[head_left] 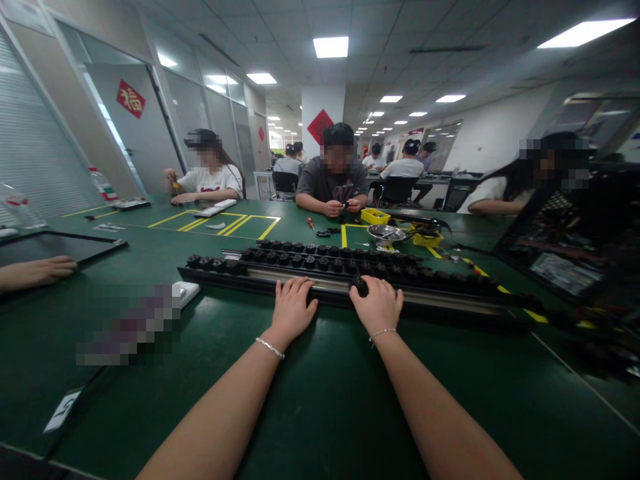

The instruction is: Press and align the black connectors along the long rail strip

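Note:
Long black rails (450,313) with a silvery metal strip (330,283) lie across the green table in front of me. Rows of small black knob-like parts (313,250) stand along them. My left hand (293,310) lies on the near rail with its fingers stretched out over the strip, holding nothing that I can see. To its right, my right hand (379,307) is closed on a small black knob-like part (361,287) at the same rail. The fingers partly hide this part.
Beyond the rails are a metal dish (387,233), a yellow bin (375,216) and a screwdriver (311,223). A white power strip (187,293) lies to the left, near another person's hand (43,272) on a dark panel (95,250). Co-workers sit across the table and at right.

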Demonstrator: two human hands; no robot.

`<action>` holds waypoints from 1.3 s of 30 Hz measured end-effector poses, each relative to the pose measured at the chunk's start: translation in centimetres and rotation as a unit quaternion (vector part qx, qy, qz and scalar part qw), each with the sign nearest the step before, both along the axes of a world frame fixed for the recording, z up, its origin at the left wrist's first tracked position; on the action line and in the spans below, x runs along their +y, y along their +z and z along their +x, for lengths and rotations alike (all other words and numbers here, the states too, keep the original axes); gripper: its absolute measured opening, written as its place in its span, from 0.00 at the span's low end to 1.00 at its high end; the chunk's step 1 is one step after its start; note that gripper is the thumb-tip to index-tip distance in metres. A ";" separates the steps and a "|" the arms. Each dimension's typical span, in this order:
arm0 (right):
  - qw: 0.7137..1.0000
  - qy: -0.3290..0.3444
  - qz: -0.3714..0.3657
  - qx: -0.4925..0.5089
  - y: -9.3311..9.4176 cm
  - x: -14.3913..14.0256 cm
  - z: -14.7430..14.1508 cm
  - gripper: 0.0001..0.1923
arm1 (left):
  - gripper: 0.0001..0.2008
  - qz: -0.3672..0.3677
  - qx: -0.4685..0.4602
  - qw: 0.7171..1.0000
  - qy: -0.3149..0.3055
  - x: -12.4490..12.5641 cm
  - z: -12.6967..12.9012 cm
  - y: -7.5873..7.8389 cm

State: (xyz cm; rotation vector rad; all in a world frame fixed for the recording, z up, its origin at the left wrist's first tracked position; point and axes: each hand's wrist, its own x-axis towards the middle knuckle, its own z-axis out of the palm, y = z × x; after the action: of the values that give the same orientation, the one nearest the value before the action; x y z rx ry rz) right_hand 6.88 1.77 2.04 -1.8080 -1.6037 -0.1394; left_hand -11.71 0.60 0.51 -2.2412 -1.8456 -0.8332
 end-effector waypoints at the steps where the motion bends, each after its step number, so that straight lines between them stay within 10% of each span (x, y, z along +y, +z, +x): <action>1: 1.000 0.000 -0.002 0.000 0.0 0.0 0.0 0.19 | 0.19 0.000 0.000 1.000 0.000 0.0 0.0 0.0; 39: 1.000 -0.005 0.005 -0.014 0.5 -0.2 2.1 0.19 | 0.19 -0.006 -0.003 1.000 -0.012 0.0 -0.3 0.0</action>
State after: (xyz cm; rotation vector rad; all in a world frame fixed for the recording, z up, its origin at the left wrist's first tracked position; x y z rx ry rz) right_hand 9.01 1.54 2.51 -1.8134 -1.6109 -0.1783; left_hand -12.01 0.65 0.55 -2.2751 -1.8348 -0.8354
